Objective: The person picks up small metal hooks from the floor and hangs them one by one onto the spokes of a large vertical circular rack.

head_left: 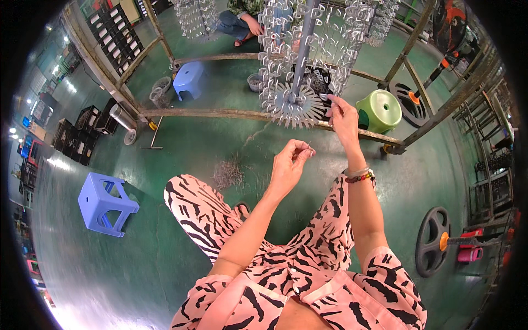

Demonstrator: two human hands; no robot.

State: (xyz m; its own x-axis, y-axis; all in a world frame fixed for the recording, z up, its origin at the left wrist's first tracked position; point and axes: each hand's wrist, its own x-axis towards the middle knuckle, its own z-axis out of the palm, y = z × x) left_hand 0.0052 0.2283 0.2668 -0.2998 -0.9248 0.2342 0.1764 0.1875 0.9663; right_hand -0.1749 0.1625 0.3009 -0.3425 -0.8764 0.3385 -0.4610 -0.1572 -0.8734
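Green floor (181, 143) spreads beneath a rusty frame (214, 113), with containers scattered around it. Two clear buckets (158, 100) sit at the left, close together; dark bits show in the nearer one, though their kind is unclear. Just left of the rack, a grey bucket (254, 88) holds small dark pieces. Farther left are black crates (74, 137), their contents too dark to tell, and a silver can (120, 116) near a small pail (130, 137). At upper left, a stack (113, 41) of dark bins shows pale contents. Ahead of the person, the rack (303, 58) is upright at the frame: a grey central post, rows of glossy silver bent pieces strung around it, and a round base of prongs spreading like spokes. Thin dark metal bits lie in a loose pile (227, 174) on the floor. The left hand (290, 164) pinches a tiny thin piece (311, 147) between thumb and fingertips, below the rack. The right hand (343, 122) is raised, its index finger at the rack's lower right edge; whether it grips anything cannot be told.
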